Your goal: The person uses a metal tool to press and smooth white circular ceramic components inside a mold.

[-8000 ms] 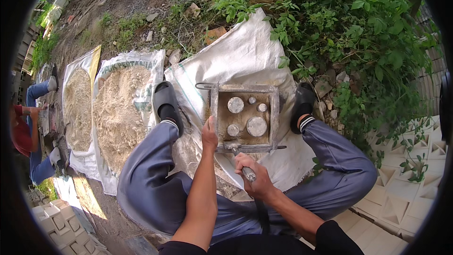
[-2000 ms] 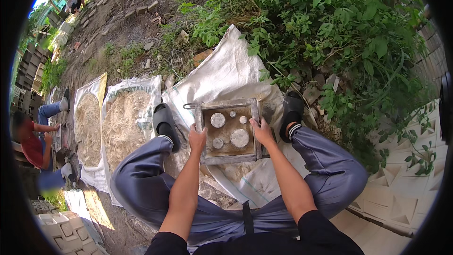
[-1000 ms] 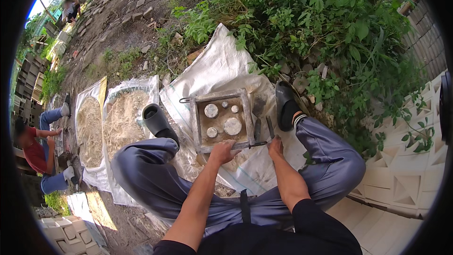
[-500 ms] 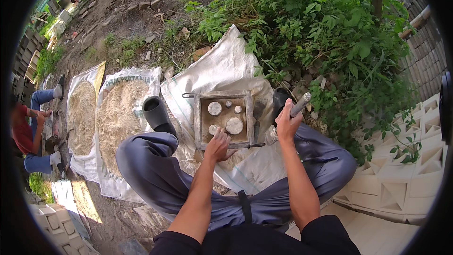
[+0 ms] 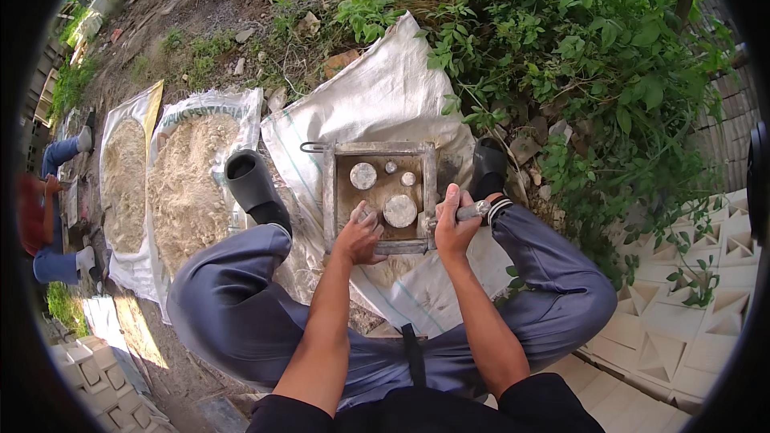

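Observation:
A dusty wooden frame (image 5: 329,192), roughly square, lies on a white woven sack (image 5: 369,100) between my feet. Round grey-white blocks of several sizes stand inside it: a large block (image 5: 399,211), a medium block (image 5: 363,176) and small ones (image 5: 408,179). My left hand (image 5: 361,234) reaches over the frame's near left corner, its fingers closed about a small round block that they mostly hide. In my right hand (image 5: 455,228) is a dusty grey rod-shaped tool (image 5: 473,210), held crosswise. Its left end is by the frame's right side; its exact kind is unclear.
Two sacks with heaps of sandy powder (image 5: 192,176) lie at left, beyond my left shoe (image 5: 250,180). A person in red and jeans (image 5: 60,216) sits at the far left. Leafy plants (image 5: 561,56) grow at right, above pale patterned blocks (image 5: 658,337).
My right hand has come down and left towards the frame, and the tool has tipped from slanting upward to nearly level. My left hand has shifted slightly left, covering the small block more.

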`<state>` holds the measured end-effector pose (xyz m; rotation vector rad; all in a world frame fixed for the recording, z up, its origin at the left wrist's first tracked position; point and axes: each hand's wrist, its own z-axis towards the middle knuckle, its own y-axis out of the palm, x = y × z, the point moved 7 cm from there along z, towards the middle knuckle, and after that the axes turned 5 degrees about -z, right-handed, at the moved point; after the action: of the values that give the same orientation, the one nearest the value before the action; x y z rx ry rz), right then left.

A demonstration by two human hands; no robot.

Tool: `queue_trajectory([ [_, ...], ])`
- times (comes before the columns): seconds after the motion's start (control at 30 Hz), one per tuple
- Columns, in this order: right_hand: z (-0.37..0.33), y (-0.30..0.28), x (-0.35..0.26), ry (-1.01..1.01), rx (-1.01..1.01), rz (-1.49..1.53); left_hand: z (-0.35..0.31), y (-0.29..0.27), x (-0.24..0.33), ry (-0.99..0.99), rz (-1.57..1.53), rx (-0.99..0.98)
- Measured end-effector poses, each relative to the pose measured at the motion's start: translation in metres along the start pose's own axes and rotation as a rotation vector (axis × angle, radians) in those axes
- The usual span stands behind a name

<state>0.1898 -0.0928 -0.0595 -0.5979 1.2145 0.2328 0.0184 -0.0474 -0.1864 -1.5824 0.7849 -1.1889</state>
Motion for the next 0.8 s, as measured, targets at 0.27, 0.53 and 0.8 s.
queue_trajectory([
  [0.27,-0.008,-0.018,-0.063,-0.038,-0.13,0.114,-0.005,0.001,-0.006,0.005,-0.07,0.015],
  [0.53,-0.014,-0.014,-0.078,-0.11,-0.157,0.003,-0.004,0.002,-0.008,-0.016,-0.087,-0.007],
  [0.8,-0.026,-0.02,-0.057,0.07,-0.091,0.032,0.0,0.008,-0.013,-0.038,-0.131,-0.055],
])
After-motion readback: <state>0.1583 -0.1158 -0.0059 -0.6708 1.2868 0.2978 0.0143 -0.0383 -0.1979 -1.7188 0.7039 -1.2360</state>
